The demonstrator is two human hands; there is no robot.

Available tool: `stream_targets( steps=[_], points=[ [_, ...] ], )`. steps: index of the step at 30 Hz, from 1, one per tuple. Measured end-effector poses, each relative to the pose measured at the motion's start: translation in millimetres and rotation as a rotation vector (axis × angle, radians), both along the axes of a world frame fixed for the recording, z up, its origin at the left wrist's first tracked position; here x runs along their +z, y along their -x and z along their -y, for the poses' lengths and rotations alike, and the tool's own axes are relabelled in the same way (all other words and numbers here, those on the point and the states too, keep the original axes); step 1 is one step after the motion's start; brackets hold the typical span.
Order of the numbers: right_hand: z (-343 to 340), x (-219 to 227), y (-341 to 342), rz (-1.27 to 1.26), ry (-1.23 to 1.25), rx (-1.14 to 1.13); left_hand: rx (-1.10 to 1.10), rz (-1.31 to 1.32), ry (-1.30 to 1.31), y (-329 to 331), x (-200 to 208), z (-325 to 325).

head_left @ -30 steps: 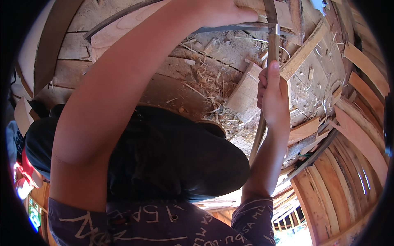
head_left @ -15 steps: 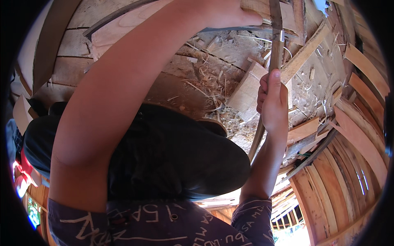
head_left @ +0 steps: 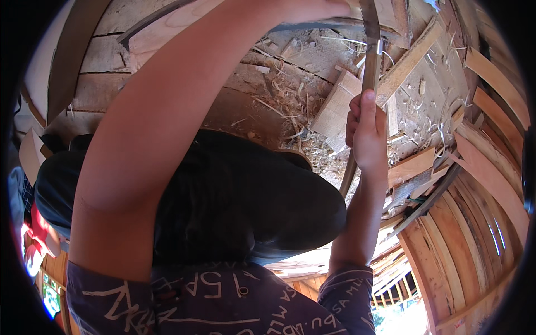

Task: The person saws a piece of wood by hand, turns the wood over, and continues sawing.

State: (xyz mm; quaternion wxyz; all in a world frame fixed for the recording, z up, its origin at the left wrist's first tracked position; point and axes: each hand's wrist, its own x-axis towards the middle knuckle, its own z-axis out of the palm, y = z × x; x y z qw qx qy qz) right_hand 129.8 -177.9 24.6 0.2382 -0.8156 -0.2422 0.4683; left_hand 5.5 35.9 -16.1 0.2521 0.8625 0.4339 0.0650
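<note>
My right hand (head_left: 367,131) is closed around the long wooden handle (head_left: 371,70) of a hand saw, with the thumb laid along it. Its toothed blade (head_left: 370,22) rises past a metal collar to the top edge of the view. At the top, my left hand (head_left: 317,10) grips a wooden board (head_left: 355,11) just left of the blade. Only its thumb side shows there; the other fingers are out of view. Whether the teeth touch the wood cannot be made out. Below the saw lies a short flat piece of wood (head_left: 336,106).
Wood shavings (head_left: 296,106) litter the plank floor (head_left: 97,92). A long wood strip (head_left: 410,61) slants right of the saw. Several boards (head_left: 494,81) lean along the right side. My bent knee (head_left: 301,206) is close to my right forearm. A curved dark plank (head_left: 72,56) stands far left.
The saw and my right hand have shifted slightly up and left in the view. My left hand sits higher, nearer the top edge. Both grips look the same.
</note>
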Motion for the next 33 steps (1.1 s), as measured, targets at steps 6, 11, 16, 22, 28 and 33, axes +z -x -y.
stream_targets(
  steps=[6, 11, 16, 22, 28, 33],
  points=[
    [90, 24, 6, 0.122, -0.042, 0.076, 0.021, -0.051, -0.064, 0, -2, 2],
    [100, 89, 39, 0.225, 0.014, 0.051, -0.008, -0.029, -0.102, 2, 28, 15],
    [119, 149, 81, 0.335, -0.168, 0.012, -0.124, 0.015, 0.261, 53, 124, 15],
    [161, 149, 149, 0.490, -0.265, -0.025, -0.001, 0.359, 1.200, 172, 146, 4],
    [178, 114, 183, 0.688, -0.230, -0.194, 0.056, 0.761, 0.947, 235, 143, 18],
    [152, 109, 189, 0.891, -0.093, -0.092, 0.068, 0.997, 0.918, 244, 163, 30]
  ],
)
